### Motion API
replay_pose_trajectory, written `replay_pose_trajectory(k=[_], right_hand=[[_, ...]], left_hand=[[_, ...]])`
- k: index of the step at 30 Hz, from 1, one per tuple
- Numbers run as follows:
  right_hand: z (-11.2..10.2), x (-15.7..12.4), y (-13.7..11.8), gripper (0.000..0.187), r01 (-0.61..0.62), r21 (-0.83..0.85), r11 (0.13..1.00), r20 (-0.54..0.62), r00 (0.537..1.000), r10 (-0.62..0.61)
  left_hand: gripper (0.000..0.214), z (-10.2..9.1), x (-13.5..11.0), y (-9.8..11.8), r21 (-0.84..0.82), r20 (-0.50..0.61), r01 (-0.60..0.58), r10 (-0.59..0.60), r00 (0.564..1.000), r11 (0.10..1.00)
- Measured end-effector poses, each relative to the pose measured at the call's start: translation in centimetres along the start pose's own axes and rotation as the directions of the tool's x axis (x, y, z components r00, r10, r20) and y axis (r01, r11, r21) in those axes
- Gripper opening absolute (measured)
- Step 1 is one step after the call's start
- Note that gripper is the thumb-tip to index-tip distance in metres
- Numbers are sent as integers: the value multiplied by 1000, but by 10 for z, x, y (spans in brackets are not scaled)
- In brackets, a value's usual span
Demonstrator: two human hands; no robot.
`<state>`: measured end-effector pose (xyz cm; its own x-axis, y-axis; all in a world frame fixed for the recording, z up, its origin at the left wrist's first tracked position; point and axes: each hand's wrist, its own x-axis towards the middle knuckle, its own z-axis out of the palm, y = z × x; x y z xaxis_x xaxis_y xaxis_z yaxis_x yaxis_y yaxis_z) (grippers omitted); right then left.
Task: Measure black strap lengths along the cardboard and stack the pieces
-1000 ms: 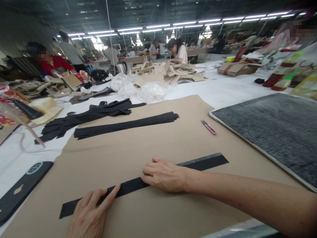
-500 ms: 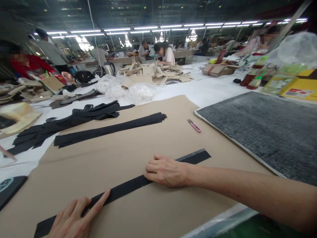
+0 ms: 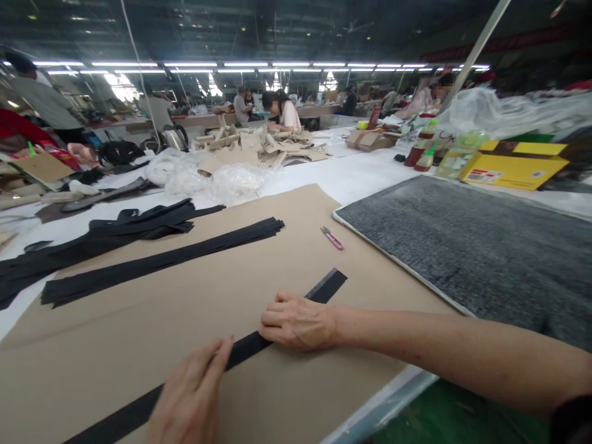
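Note:
A long black fabric strip (image 3: 247, 347) lies slantwise across the brown paper sheet (image 3: 296, 265), with a greyish band along its upper edge near the far end. My right hand (image 3: 296, 322) has its fingers curled down on the strip toward its far end. Lower left, my left hand (image 3: 192, 385) is closed on the strip with fingers pressed together; the thumb and index tip meet at the strip's edge, and part of the strip is hidden beneath. Beyond them lies a stack of black strips (image 3: 166, 260). Pink thread snips (image 3: 332, 238) rest farther right on the paper.
A dark grey textured board (image 3: 462, 246) with a pale edge lies at right. A heap of black pieces (image 3: 106, 237) is at left. Behind are clear plastic bags (image 3: 235, 182), cardboard scraps (image 3: 259, 145), bottles (image 3: 424, 153) and a yellow box (image 3: 513, 165). Other people work farther back.
My left hand has moved up along the strip toward my right hand, its outstretched index finger now drawn in. The strip's far end is bent more steeply upward. The view has shifted right.

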<state>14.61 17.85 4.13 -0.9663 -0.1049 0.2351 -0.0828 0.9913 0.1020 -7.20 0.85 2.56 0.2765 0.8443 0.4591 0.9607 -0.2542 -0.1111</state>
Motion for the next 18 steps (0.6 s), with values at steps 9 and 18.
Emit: replay_pose_trajectory(k=[9,18], right_hand=[[2,-21,12,18,13,-1,1000,14,1000,-13],[-7,-61,28,27,22,-57,998,28,999,-20]], left_hand=[[62,34,26,39,-10,112,-60,61,992,998],[83,29,38,39,67,233,-133,114,966,989]])
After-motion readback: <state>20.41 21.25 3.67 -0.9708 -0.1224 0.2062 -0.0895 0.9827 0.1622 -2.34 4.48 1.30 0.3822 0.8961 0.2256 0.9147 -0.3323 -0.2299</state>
